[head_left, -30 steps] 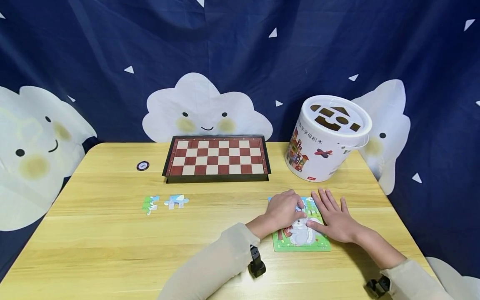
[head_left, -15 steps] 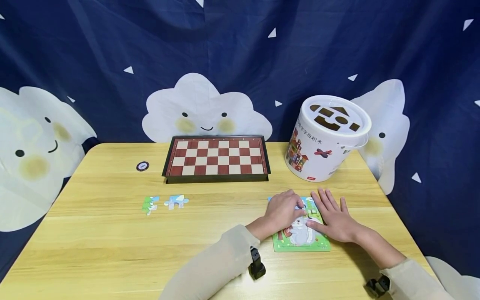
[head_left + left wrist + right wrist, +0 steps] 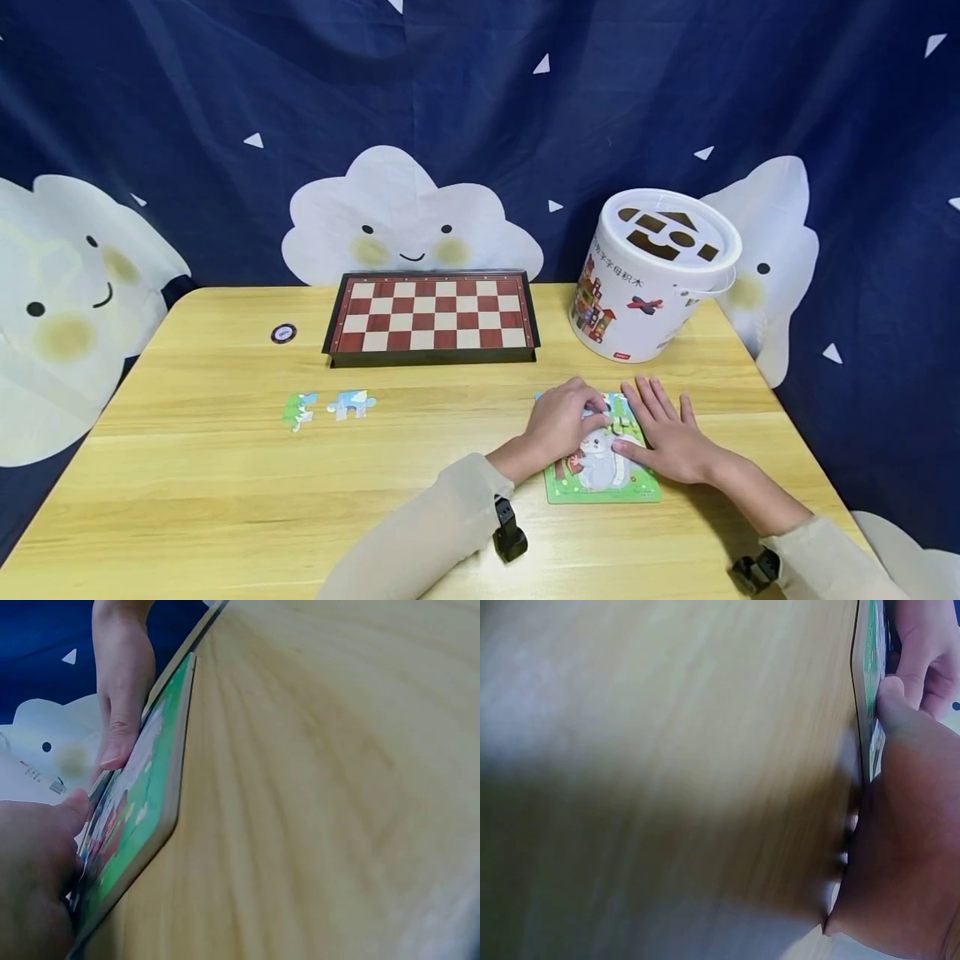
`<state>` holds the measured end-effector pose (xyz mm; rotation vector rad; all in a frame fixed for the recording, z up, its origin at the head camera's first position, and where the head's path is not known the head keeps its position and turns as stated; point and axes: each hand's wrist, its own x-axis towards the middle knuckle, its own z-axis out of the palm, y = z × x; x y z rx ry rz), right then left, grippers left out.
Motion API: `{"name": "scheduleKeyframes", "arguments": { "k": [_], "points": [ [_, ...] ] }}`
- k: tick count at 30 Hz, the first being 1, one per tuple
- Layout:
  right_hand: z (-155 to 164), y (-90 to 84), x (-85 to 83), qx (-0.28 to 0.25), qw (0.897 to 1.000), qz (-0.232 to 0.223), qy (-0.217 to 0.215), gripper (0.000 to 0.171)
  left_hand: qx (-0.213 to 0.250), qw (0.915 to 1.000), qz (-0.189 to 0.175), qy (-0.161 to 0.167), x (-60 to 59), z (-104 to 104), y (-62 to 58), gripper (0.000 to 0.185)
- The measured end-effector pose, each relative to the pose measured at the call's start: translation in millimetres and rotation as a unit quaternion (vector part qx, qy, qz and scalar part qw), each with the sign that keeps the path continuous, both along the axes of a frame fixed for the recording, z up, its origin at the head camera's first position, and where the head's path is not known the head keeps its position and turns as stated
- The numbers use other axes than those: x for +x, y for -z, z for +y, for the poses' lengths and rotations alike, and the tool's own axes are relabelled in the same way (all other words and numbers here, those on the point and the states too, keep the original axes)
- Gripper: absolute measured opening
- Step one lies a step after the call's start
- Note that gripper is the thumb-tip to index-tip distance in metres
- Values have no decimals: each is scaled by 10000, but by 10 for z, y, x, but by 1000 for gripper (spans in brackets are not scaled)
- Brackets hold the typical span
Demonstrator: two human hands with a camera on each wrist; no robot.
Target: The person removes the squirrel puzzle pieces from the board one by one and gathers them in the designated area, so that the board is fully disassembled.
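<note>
A jigsaw puzzle board (image 3: 607,493) with a green border and a grey animal picture lies flat at the table's right. Over its upper left part, my left hand (image 3: 558,427) has curled fingers and thumb brought together at a puzzle piece (image 3: 621,427), which looks slightly raised with a dark gap beside it. The fingertips partly hide that contact. My right hand (image 3: 678,446) lies flat with spread fingers along the board's right edge, its thumb resting on the picture. In the left wrist view, the board (image 3: 154,802) shows edge-on between both hands.
Two loose puzzle pieces, one green and blue (image 3: 298,410) and one blue (image 3: 352,404), lie on the left of the table. A round chip (image 3: 283,333), a chequered board (image 3: 433,358) and a white bucket (image 3: 637,308) stand farther back.
My left hand has shifted slightly left and its thumb has drawn back a little. A dark gap has opened beside a piece near its fingertips. The right hand stays put.
</note>
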<state>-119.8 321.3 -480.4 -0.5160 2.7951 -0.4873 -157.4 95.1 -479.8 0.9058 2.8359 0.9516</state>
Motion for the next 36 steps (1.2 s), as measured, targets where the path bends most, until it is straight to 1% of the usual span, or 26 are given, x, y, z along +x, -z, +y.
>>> {"name": "scheduleKeyframes", "arguments": {
  "k": [5, 9, 12, 15, 17, 19, 24, 30, 36],
  "points": [
    [-24, -38, 17, -51, 9999, 121, -15, 94, 507, 9985, -198, -23, -15, -33, -26, 19],
    [-77, -126, 40, -137, 9998, 133, 5, 93, 892, 9955, -327, -48, -44, -87, -45, 20],
    [-102, -172, 52, -115, 9999, 101, 10, 93, 1123, 9928, -407, -70, -66, -161, -53, 20],
    [-96, -156, 58, -159, 9997, 173, -21, 93, 1259, 9910, -445, -133, -85, -269, -67, 20],
    [-79, -127, 59, -279, 9993, 235, -47, 92, 1313, 9901, -449, -196, -95, -360, -81, 20],
    [-65, -100, 54, -276, 9994, 219, -32, 93, 1370, 9892, -452, -252, -103, -462, -97, 19],
    [-37, -65, 17, -41, 10000, -35, 59, 96, 1558, 9864, -453, -281, -114, -750, -117, 17],
    [-46, -80, 4, 15, 9998, -195, 102, 97, 1649, 9854, -360, -221, -100, -1142, -96, 14],
    [-56, -91, 15, 59, 9997, -202, 106, 98, 1659, 9849, -275, -418, -94, -1463, -120, 13]
  ]
}}
